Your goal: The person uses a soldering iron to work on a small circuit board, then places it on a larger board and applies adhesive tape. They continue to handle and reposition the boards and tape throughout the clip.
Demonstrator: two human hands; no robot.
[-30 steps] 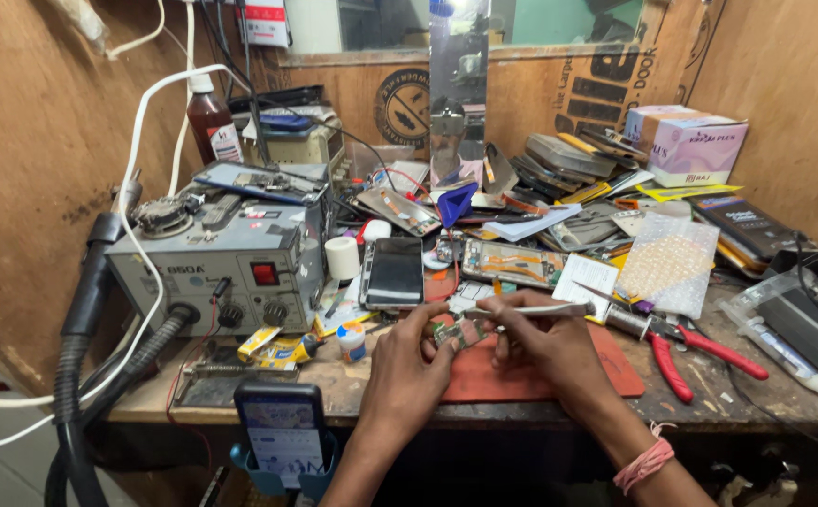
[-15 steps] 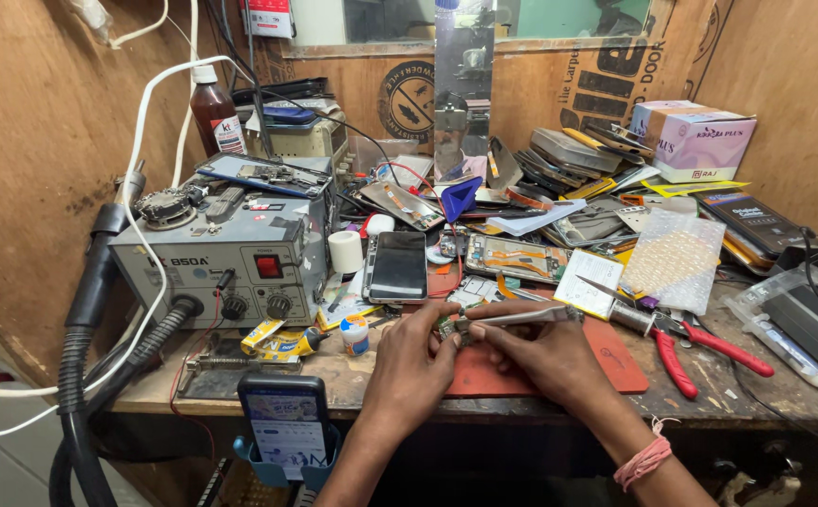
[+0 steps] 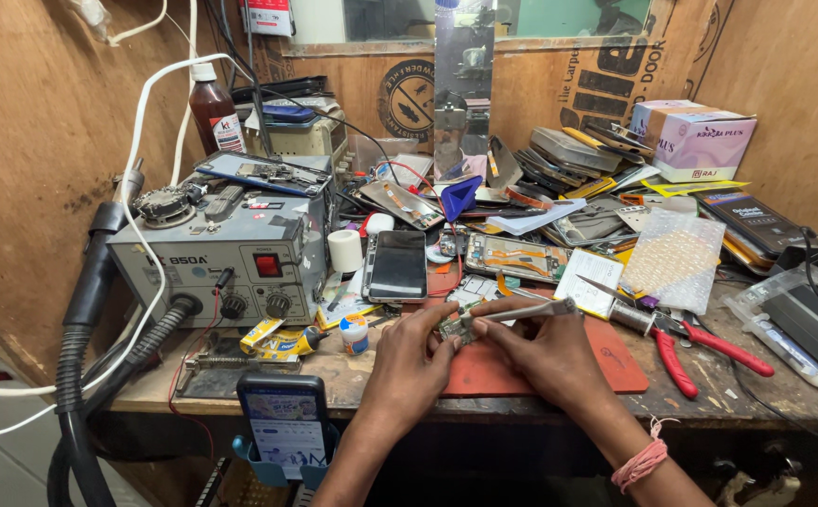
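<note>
A small greenish circuit board (image 3: 454,328) is sitting tilted over the red mat, while silver tweezers (image 3: 531,311) are lying nearly level, tips touching it.

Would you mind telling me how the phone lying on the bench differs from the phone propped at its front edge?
The phone on the bench lies flat with a dark screen; the phone in the blue holder stands upright with a lit, colourful screen. The flat one sits beyond the left hand, the propped one nearer than it, below the bench edge. Both are slim dark rectangles, untouched.
</note>
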